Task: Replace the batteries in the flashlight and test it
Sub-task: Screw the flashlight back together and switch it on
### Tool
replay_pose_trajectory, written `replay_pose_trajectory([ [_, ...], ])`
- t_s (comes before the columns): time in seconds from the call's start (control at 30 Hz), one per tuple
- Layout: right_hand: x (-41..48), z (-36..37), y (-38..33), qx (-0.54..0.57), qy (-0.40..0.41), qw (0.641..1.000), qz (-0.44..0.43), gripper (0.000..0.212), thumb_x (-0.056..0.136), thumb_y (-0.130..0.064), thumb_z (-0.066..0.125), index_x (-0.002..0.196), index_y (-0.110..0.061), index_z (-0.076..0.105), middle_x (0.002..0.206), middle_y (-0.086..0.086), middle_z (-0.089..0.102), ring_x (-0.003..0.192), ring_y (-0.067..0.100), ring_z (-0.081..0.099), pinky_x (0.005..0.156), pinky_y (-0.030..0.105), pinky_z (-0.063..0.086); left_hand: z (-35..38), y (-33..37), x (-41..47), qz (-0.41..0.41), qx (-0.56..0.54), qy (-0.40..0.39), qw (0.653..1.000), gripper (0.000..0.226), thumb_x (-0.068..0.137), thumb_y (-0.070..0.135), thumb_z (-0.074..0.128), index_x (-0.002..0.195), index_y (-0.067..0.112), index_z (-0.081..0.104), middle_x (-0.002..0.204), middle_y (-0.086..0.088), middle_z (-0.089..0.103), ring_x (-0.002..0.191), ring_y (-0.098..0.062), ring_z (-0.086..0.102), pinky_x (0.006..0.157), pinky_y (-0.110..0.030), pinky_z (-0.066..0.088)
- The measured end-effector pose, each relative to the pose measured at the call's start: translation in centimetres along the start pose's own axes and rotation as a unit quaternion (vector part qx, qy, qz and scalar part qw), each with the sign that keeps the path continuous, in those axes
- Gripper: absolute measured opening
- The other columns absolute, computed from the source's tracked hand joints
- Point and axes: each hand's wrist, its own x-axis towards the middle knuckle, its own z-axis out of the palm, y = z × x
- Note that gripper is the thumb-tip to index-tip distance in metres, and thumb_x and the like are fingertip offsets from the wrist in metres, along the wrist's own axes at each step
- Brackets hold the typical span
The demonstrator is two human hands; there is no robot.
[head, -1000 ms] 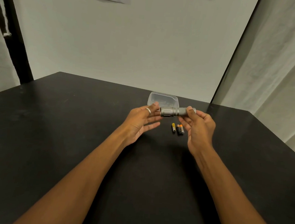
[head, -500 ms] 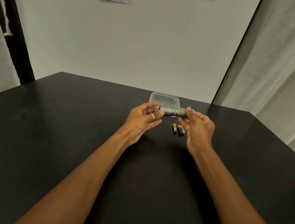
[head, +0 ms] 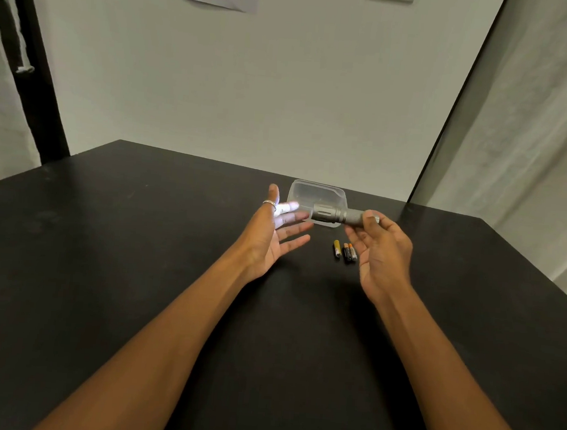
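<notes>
My right hand point(head: 382, 253) holds the grey metal flashlight point(head: 334, 214) by its tail, thumb on the end, with the head pointing left. My left hand point(head: 270, 234) is open a short way off the flashlight's head, palm turned toward it, fingers spread, a ring on one finger. A bright white patch of light falls on the left hand's fingers. Three small batteries point(head: 344, 250), one yellow and two black with orange ends, lie side by side on the black table point(head: 136, 254) below the flashlight.
A clear plastic container point(head: 314, 192) stands on the table just behind the flashlight. A white wall rises behind the table's far edge. Pale curtains hang at the right, and a dark post stands at the left.
My left hand has let go of the flashlight's head and opened, moving left. Light now shines on its fingers. My right hand still holds the flashlight.
</notes>
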Motion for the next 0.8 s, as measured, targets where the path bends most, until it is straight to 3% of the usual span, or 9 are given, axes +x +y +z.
replay_pose_trajectory([
  [0.1,-0.2,0.3,0.1,-0.008,-0.015,1.0,0.012,0.007,0.099,-0.007,0.063,0.106,-0.005,0.063,0.108,0.018,0.074,0.103,0.03,0.075,0.084,0.033,0.063,-0.3,0.2,0.1,-0.014,-0.062,-0.017,0.998,0.089,0.093,0.078,0.03,0.147,0.01,0.049,0.133,-0.01,0.066,0.12,-0.024,0.066,0.093,-0.041,0.058],
  [0.2,-0.3,0.3,-0.2,-0.029,-0.022,0.999,0.009,0.009,0.098,-0.007,0.065,0.107,-0.005,0.065,0.105,0.017,0.075,0.098,0.028,0.077,0.085,0.035,0.063,-1.2,0.7,0.1,-0.017,-0.142,-0.034,0.989,0.099,0.083,0.088,0.034,0.146,0.013,0.05,0.137,-0.009,0.065,0.132,-0.022,0.056,0.113,-0.047,0.042],
  [0.3,-0.3,0.2,-0.3,-0.044,-0.029,0.999,0.0,0.008,0.098,-0.007,0.065,0.106,-0.006,0.066,0.102,0.014,0.076,0.094,0.026,0.078,0.082,0.034,0.063,-1.8,1.1,0.3,-0.019,-0.187,-0.03,0.982,0.099,0.08,0.09,0.037,0.144,0.016,0.051,0.149,-0.008,0.056,0.146,-0.023,0.04,0.122,-0.049,0.027],
  [0.5,-0.3,0.0,-0.6,-0.039,-0.019,0.999,-0.015,0.011,0.097,-0.007,0.066,0.108,-0.006,0.065,0.104,0.014,0.076,0.096,0.026,0.077,0.079,0.032,0.063,-1.8,1.1,0.3,-0.012,-0.203,-0.029,0.979,0.1,0.08,0.089,0.039,0.148,0.016,0.046,0.155,-0.006,0.047,0.152,-0.024,0.031,0.125,-0.047,0.02],
  [0.6,-0.3,-0.1,-0.6,-0.068,-0.031,0.997,-0.016,0.009,0.097,-0.007,0.067,0.106,-0.005,0.065,0.098,0.012,0.077,0.093,0.025,0.078,0.08,0.034,0.064,-1.8,1.0,0.3,-0.011,-0.196,-0.026,0.98,0.1,0.08,0.089,0.04,0.147,0.016,0.048,0.156,-0.006,0.047,0.151,-0.024,0.033,0.125,-0.045,0.022],
  [0.8,-0.2,-0.1,-0.6,-0.026,-0.004,1.0,-0.011,0.016,0.096,-0.007,0.069,0.11,-0.004,0.062,0.106,0.016,0.075,0.096,0.026,0.077,0.081,0.034,0.064,-1.1,1.0,0.0,-0.011,-0.12,-0.014,0.993,0.093,0.089,0.077,0.048,0.154,0.012,0.039,0.157,-0.009,0.046,0.146,-0.025,0.042,0.121,-0.045,0.033],
])
